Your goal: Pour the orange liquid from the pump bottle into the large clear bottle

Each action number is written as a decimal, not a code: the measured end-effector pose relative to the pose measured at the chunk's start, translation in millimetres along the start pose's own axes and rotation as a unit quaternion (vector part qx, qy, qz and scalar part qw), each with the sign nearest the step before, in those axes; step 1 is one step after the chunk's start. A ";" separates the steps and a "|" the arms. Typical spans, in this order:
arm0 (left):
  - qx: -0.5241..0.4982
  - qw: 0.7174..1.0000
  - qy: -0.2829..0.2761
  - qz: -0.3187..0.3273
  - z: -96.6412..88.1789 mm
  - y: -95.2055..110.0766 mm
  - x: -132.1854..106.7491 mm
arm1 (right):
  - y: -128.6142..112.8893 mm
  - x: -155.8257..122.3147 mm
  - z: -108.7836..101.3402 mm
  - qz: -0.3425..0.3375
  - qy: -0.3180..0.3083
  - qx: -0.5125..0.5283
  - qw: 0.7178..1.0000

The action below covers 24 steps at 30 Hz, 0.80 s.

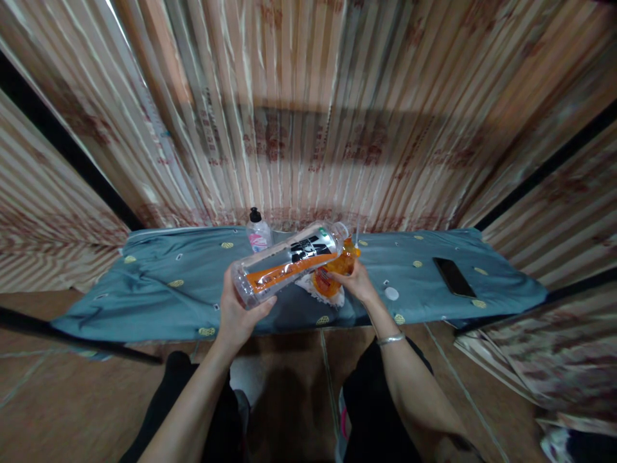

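My left hand (242,313) is wrapped round the base of a large clear plastic bottle (289,260) with a silver, black and orange label. That bottle lies tilted on its side, its neck pointing right and slightly up. My right hand (354,281) grips a smaller bottle of orange liquid (343,260), partly hidden behind the large bottle. The neck of the large bottle is right by the top of the orange one; whether they touch I cannot tell. A white cloth (328,297) lies beneath the orange bottle. Behind the large bottle stands a small clear bottle with a black cap (259,233).
A teal patterned cloth (164,308) covers the low table. On its right lie a black phone (453,278) and a round white cap (391,294). Striped curtains (299,128) hang behind and at both sides, with black poles (544,167) slanting across. Below is a tiled floor (289,399).
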State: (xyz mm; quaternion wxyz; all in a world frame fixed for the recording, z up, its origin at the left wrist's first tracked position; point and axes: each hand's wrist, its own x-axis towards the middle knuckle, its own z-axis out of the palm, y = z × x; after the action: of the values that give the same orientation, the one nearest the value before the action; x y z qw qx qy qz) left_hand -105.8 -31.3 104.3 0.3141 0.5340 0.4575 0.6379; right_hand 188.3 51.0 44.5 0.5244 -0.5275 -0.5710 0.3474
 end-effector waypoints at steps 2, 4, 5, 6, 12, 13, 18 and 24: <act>0.002 1.000 0.000 0.002 0.0 -0.3 -0.1 | 1.3 0.9 -0.5 -0.003 -0.002 -0.002 1.000; 0.003 1.000 0.003 0.000 0.4 -1.4 -0.4 | 2.3 1.5 -1.0 0.000 -0.001 -0.009 1.000; 0.003 1.000 0.004 -0.003 0.7 -2.2 -0.6 | 2.8 1.8 -1.0 0.001 -0.001 -0.012 1.000; 0.002 1.000 0.004 -0.008 1.1 -3.2 -0.8 | 3.1 2.0 -0.9 0.001 -0.002 -0.010 1.000; -0.032 0.999 -0.007 -0.035 2.2 -8.3 -1.5 | 2.6 4.3 3.0 0.011 0.000 -0.001 1.000; -0.039 0.998 -0.015 -0.043 2.1 -8.8 -1.9 | 2.1 4.7 3.9 0.012 0.002 -0.002 1.000; -0.060 0.994 -0.019 -0.092 3.7 -10.0 -5.2 | -1.6 5.4 6.6 0.007 0.006 -0.009 1.000; -0.079 0.993 -0.025 -0.088 6.3 -15.3 -1.7 | -6.1 2.9 4.2 0.022 -0.003 0.045 0.999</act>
State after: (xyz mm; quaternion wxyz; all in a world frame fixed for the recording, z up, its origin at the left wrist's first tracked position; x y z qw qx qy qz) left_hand -100.7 -25.3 89.6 0.4216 0.4812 0.4423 0.6286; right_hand 183.2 53.2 50.2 0.5379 -0.5147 -0.5448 0.3859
